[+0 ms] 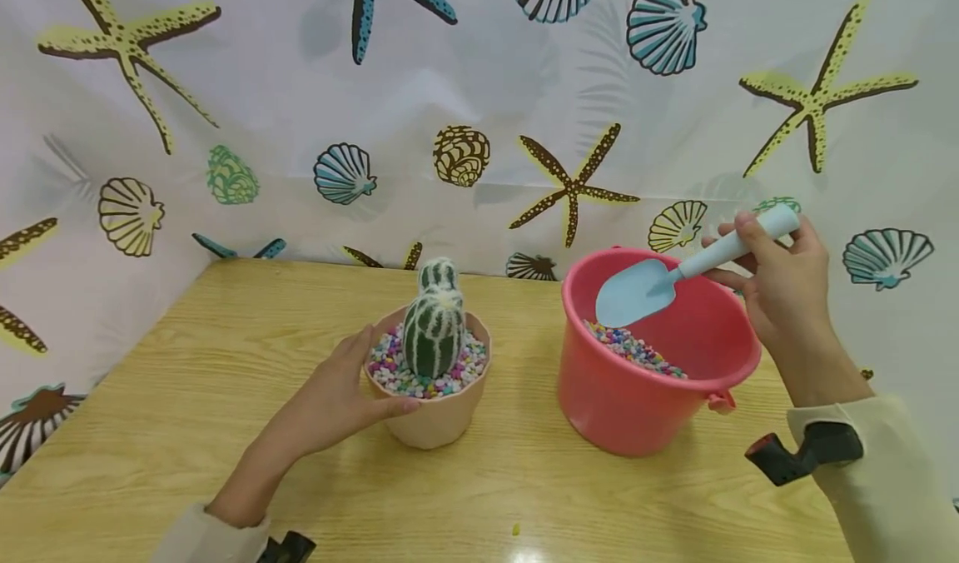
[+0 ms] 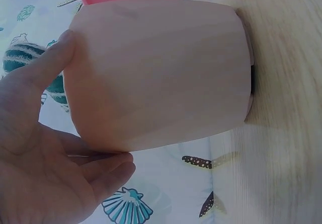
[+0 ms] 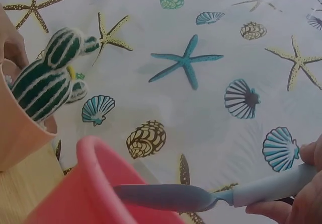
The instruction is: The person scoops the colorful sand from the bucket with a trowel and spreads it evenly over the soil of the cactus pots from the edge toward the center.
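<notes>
A light-blue hand trowel [image 1: 640, 291] is gripped by its handle in my right hand [image 1: 787, 276]. Its blade hangs over the mouth of a pink bucket [image 1: 629, 409], and no pebbles show on it. Colourful pebbles [image 1: 633, 349] lie inside the bucket. To the left, my left hand [image 1: 337, 396] holds the peach flower pot [image 1: 438, 421] at its rim, thumb on the near side and fingers on the far left side. A green cactus with white stripes [image 1: 434, 330] stands upright in the pot, ringed by multicoloured pebbles [image 1: 388, 359]. In the left wrist view the pot's side [image 2: 161, 73] fills the middle.
Pot and bucket stand apart on a wooden table [image 1: 247, 338]. Behind it hangs a white cloth [image 1: 464, 88] printed with starfish and shells. A small yellow bit [image 1: 516, 530] lies near the table's front. The bucket has a lug [image 1: 722, 402] on its right side.
</notes>
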Motion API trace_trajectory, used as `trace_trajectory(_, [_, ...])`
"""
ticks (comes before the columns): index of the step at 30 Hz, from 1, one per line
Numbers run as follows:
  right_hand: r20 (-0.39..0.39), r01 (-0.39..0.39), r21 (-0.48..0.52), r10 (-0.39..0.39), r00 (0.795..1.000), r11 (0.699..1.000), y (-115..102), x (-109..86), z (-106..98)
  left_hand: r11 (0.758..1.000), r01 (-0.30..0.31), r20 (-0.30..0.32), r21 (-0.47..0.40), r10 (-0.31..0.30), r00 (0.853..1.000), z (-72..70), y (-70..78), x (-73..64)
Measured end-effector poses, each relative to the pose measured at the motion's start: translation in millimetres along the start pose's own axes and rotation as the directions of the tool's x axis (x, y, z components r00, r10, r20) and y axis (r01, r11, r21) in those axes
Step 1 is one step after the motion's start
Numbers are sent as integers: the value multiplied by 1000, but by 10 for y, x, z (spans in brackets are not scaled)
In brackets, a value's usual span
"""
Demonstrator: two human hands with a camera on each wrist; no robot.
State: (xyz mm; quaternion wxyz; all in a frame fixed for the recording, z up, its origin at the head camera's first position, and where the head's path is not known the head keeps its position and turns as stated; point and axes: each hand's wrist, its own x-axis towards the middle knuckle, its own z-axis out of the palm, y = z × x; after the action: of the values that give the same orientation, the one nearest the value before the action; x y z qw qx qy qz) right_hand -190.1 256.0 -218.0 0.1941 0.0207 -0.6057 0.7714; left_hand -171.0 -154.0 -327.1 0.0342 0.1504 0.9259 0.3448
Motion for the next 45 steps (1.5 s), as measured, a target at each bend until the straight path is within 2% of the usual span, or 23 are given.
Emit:
trace_trajectory(5, [-58, -69, -26, 68, 996, 997, 197, 9, -117, 1000, -5, -7, -10, 4, 1000, -12, -9, 9])
trace_trajectory(12, [-121, -153, -120, 138, 983, 981, 396, 53, -229, 1000, 3, -6, 11, -3, 1000, -20, -8, 13])
trace_trajectory(18, [-83, -205, -193, 192, 978, 960, 453, 93, -250, 1000, 5, 0, -2, -5, 1000, -8, -9, 23])
trace_trajectory(22, [-74, -219, -307, 207, 976, 926, 455, 115, -259, 1000, -3, 0, 4, 3, 1000, -6, -11, 37])
trace_trajectory(24, [-96, -208, -437, 185, 978, 875, 454, 123, -281, 1000, -7, 0, 4, 7, 1000, 0, -10, 46])
trace_trajectory(26, [-107, -187, -580, 153, 982, 793, 448, 128, -311, 1000, -7, 3, 2, 7, 1000, 8, -9, 54])
trace_trajectory(28, [-111, -161, -722, 117, 987, 673, 429, 133, -334, 1000, -5, 5, 2, 5, 1000, 18, -9, 56])
trace_trajectory(29, [-108, -147, -771, 101, 989, 619, 416, 135, -341, 1000, -9, 6, -1, 9, 1000, 19, -10, 54])
trace_trajectory(30, [-98, -131, -806, 87, 991, 578, 404, 139, -347, 1000, -20, 4, -5, 20, 1000, 19, -15, 52])
trace_trajectory(33, [-71, -100, -863, 76, 995, 495, 373, 161, -366, 997, -60, 8, -45, 60, 998, -6, -39, 23])
trace_trajectory(37, [-51, -88, -903, 98, 994, 420, 374, 192, -441, 988, -100, 0, -121, 101, 995, -73, -78, 7])
trace_trajectory(40, [-27, -72, -925, 124, 992, 373, 386, 213, -518, 984, -112, -50, -139, 106, 993, -134, -106, 45])
trace_trajectory(45, [63, -9, -944, 205, 977, 330, 346, 277, -613, 987, -111, -96, -119, 100, 990, -262, -164, 186])
